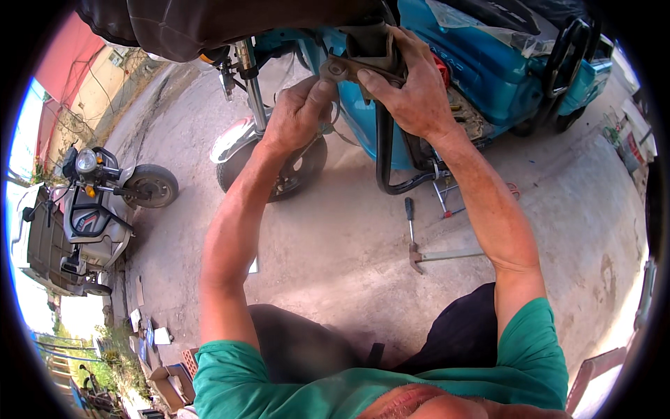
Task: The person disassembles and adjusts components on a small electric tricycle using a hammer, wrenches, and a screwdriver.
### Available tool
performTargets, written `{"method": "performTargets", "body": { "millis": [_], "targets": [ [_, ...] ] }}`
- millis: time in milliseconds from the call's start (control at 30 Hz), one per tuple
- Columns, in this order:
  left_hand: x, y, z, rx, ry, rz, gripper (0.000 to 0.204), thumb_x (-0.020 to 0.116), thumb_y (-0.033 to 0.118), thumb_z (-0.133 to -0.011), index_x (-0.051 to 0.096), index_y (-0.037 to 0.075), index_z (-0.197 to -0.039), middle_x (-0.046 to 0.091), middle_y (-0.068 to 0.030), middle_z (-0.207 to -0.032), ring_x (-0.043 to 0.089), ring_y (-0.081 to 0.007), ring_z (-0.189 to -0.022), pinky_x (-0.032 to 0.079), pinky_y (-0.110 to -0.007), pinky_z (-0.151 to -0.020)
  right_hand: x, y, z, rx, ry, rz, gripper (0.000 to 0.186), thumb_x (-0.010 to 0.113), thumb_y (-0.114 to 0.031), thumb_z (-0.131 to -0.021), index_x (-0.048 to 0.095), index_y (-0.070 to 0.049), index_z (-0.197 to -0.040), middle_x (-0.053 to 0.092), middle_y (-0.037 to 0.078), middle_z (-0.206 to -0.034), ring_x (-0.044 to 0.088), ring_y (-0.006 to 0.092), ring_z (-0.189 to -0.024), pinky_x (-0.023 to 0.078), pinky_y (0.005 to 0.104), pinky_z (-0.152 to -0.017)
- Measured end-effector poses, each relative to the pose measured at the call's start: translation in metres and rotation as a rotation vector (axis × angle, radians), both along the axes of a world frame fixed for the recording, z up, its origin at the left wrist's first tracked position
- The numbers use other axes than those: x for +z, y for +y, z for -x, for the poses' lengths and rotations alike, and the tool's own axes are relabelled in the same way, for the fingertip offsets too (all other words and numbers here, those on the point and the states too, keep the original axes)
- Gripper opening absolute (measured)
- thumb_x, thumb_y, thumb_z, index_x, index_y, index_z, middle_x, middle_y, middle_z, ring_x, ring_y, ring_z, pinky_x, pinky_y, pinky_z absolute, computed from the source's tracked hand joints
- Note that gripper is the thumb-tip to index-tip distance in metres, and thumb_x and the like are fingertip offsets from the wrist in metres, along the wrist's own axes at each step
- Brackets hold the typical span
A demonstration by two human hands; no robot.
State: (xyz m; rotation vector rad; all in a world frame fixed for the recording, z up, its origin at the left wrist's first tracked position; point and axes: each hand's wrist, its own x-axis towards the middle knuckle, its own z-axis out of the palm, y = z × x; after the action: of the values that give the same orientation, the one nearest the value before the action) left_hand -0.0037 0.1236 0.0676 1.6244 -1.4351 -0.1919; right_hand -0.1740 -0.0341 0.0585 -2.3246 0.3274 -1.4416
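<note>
At twelve o'clock a metal bracket [368, 47] is grasped by both hands, the left hand [299, 117] pinching its rounded end and the right hand [421, 94] gripping its other side, with a teal vehicle [492, 73] toward two, a hammer [413, 246] on the ground [342, 244] toward four and a grey vehicle [105, 234] at nine.

A brownish metal bracket [354, 68] sits beside teal bodywork [358, 117], rounded end leftward.

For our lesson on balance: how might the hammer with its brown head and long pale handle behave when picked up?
The hammer likely feels head-heavy, its brown head sitting at one end. Its straight, pale handle seems stiff. It probably won't roll, since the head lies crosswise.
</note>
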Motion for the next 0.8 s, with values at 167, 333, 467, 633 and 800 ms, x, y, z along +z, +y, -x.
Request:
{"method": "performTargets", "body": {
  "millis": [167, 333, 467, 633, 800],
  "targets": [
    [0.042, 0.007, -0.032, 0.014, -0.532, -0.092, 0.044, 0.053, 0.041, -0.108, 0.074, 0.002, -0.103, 0.068, -0.0119, -0.076, 0.065, -0.023, -0.067, 0.053, -0.036, -0.068, 0.003, 0.003, 0.001, -0.014, 0.014, 0.028, 0.078, 0.071, -0.054, -0.089, 0.048, -0.009, -0.149, 0.046, 0.019, -0.149, 0.045, 0.036, -0.138, 0.042, 0.0474, -0.115],
    [0.093, 0.005, -0.038, -0.031, -1.019, -0.158, 0.035, 0.058, 0.039, -0.106, 0.078, 0.01, -0.105, 0.075, -0.0104, -0.085, 0.073, -0.0246, -0.08, 0.059, -0.037, -0.083, -0.002, 0.003, -0.004, -0.008, -0.039, -0.016, 0.078, 0.074, -0.05, -0.088, 0.049, -0.008, -0.148, 0.046, 0.019, -0.148, 0.048, 0.034, -0.136, 0.048, 0.0435, -0.11],
    [0.103, 0.006, -0.025, -0.014, -1.02, -0.185, 0.036, 0.06, 0.039, -0.104, 0.078, 0.009, -0.1, 0.074, -0.0087, -0.085, 0.072, -0.0245, -0.079, 0.057, -0.038, -0.083, -0.006, -0.001, -0.005, -0.032, -0.043, -0.018, 0.078, 0.075, -0.049, -0.088, 0.049, -0.008, -0.148, 0.046, 0.019, -0.148, 0.047, 0.0338, -0.136, 0.047, 0.0437, -0.111],
    [0.06, 0.025, -0.034, 0.169, -0.557, -0.193, 0.045, 0.059, 0.045, -0.104, 0.076, 0.004, -0.098, 0.069, -0.0084, -0.077, 0.065, -0.0228, -0.07, 0.051, -0.036, -0.07, 0.005, 0.008, 0.001, 0.031, -0.018, -0.043, 0.079, 0.074, -0.05, -0.088, 0.048, -0.007, -0.149, 0.044, 0.02, -0.15, 0.041, 0.0367, -0.142, 0.039, 0.0479, -0.117],
    [0.007, 0.025, 0.017, 0.156, 0.279, -0.159, 0.054, 0.054, 0.051, -0.105, 0.069, 0.001, -0.091, 0.059, -0.003, -0.068, 0.052, -0.0117, -0.059, 0.042, -0.029, -0.053, 0.002, 0.002, 0.001, -0.009, -0.033, 0.0, 0.081, 0.073, -0.053, -0.088, 0.047, -0.007, -0.15, 0.043, 0.021, -0.152, 0.038, 0.0382, -0.145, 0.036, 0.0501, -0.119]
  ]
}}
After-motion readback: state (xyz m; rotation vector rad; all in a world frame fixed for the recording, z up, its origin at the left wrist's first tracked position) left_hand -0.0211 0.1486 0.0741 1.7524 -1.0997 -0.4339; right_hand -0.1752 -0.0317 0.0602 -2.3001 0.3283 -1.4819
